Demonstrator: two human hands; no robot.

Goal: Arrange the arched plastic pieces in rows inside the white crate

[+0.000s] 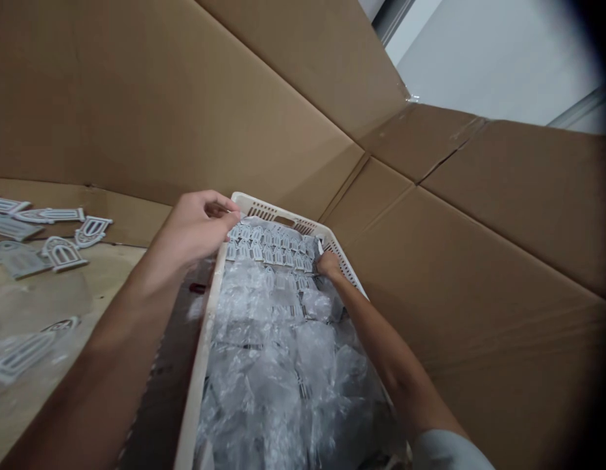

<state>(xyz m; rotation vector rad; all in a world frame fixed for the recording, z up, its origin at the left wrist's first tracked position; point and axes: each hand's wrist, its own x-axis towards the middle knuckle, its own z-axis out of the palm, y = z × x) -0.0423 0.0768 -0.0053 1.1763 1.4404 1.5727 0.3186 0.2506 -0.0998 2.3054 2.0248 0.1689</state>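
A long white plastic basket stretches away in front of me. At its far end lies a plastic sheet with rows of small grey-white arched, window-shaped pieces. My left hand is at the far left rim, thumb and forefinger pinched at the sheet's left corner. Over at the right side of the basket, my right hand is closed at the sheet's right end, its fingertips partly hidden. Crumpled clear plastic bags fill the nearer part of the basket, with grey pieces showing through them.
Tall cardboard walls rise behind the basket and on its right. At left, several loose arched pieces lie on a pale surface, with another arched piece under clear film. A small red object sits beside the basket.
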